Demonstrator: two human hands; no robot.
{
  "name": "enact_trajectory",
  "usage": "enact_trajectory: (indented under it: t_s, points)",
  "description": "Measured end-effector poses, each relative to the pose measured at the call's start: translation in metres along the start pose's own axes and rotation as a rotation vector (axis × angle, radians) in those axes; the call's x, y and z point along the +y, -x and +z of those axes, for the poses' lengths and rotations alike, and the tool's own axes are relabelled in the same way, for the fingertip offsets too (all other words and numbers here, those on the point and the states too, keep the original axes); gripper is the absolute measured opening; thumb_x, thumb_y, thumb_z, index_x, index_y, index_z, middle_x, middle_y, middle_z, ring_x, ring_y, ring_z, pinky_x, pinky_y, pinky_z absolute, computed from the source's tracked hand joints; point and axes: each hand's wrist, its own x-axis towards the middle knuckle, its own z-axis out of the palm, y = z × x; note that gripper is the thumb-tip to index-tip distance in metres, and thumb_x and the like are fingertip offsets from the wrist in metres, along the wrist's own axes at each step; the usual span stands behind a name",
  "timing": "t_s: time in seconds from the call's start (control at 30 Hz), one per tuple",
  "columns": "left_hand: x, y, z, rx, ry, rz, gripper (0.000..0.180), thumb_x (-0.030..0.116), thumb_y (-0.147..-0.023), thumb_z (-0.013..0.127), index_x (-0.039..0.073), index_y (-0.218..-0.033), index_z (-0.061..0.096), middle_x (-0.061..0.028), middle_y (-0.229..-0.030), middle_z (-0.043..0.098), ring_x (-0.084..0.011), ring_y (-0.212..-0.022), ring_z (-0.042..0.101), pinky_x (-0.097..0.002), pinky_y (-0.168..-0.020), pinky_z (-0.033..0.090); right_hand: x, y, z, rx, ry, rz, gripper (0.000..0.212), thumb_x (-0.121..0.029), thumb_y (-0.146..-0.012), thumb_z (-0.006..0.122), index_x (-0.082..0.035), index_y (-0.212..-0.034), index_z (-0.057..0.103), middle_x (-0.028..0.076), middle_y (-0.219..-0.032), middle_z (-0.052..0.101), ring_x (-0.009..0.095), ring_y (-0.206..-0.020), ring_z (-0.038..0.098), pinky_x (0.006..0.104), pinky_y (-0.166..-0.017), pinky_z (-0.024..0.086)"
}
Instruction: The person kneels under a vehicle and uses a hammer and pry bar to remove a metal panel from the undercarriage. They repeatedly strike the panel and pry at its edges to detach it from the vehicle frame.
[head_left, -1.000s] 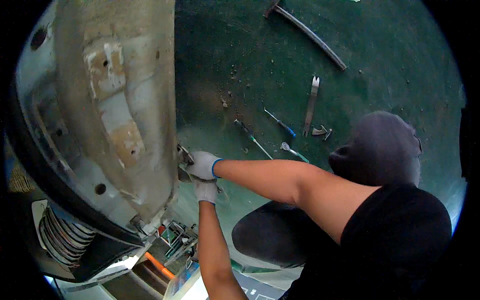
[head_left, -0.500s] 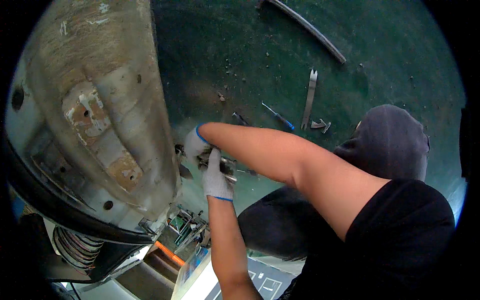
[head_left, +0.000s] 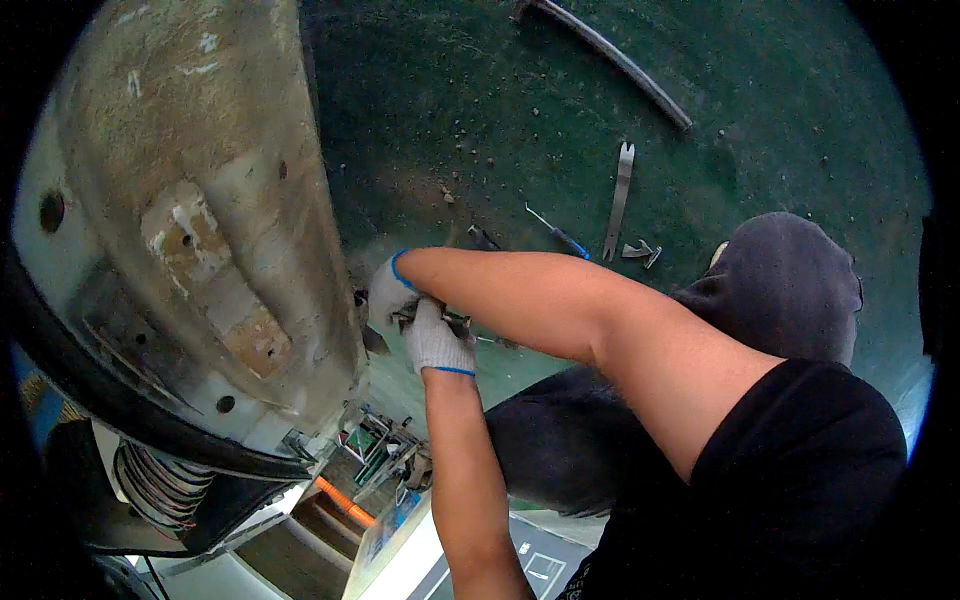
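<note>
Both my hands wear white knit gloves with blue cuffs and meet close together at the lower edge of a dirty, worn vehicle body panel (head_left: 275,235). My right hand (head_left: 388,290) is bent down at the wrist, closed, its fingers mostly hidden beside the panel edge. Just below it, my left hand (head_left: 440,342) is closed too, its thumb side against the right hand. Small dark metallic parts show between and beside the gloves. What either hand grips is too covered to name.
On the green floor lie a forked flat pry bar (head_left: 620,200), a hook pick with a blue handle (head_left: 560,232), a small metal piece (head_left: 642,252), a dark-handled tool (head_left: 483,238) and a long curved strip (head_left: 620,62). A cluttered cart (head_left: 385,450) stands below the panel.
My left hand has shifted slightly up and right, and its wrist has turned. The shiny metal end that showed beside it is now out of sight. The view has moved a little.
</note>
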Motion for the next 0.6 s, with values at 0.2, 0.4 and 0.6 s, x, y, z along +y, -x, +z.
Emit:
enact_trajectory:
  t_s: [0.2, 0.4, 0.6]
  points:
    - [-0.014, -0.016, -0.027, -0.029, -0.205, 0.132, 0.028, 0.014, -0.087, 0.066, 0.007, -0.114, 0.062, -0.004, -0.102, 0.064, -0.0167, -0.076, 0.059, -0.0358, -0.061, 0.049, -0.016, 0.022, 0.015, 0.154, 0.165, -0.043, 0.044, -0.041, -0.081, 0.068, -0.002, -0.099, 0.077, 0.019, -0.097, 0.075, 0.034, -0.086, 0.07, 0.0478, -0.077, 0.053]
    - [-0.066, -0.119, -0.16, -0.241, -1.18, 0.676, 0.025, 0.025, -0.091, 0.065, 0.01, -0.111, 0.07, -0.0121, -0.111, 0.072, -0.0328, -0.091, 0.069, -0.0471, -0.081, 0.054, -0.025, 0.02, 0.072, 0.59, -0.249, 0.155, 0.047, -0.043, -0.087, 0.066, 0.002, -0.098, 0.075, 0.027, -0.099, 0.072, 0.043, -0.095, 0.069, 0.05, -0.084, 0.054]
    - [-0.085, -0.205, -0.218, -0.541, -0.491, 0.58, 0.043, 0.026, -0.092, 0.065, 0.01, -0.132, 0.061, -0.01, -0.142, 0.058, -0.0309, -0.126, 0.057, -0.0474, -0.105, 0.046, -0.028, -0.005, 0.109, 0.941, -0.561, 0.051, 0.046, -0.039, -0.089, 0.067, 0.005, -0.1, 0.07, 0.03, -0.103, 0.07, 0.046, -0.1, 0.067, 0.0509, -0.088, 0.053]
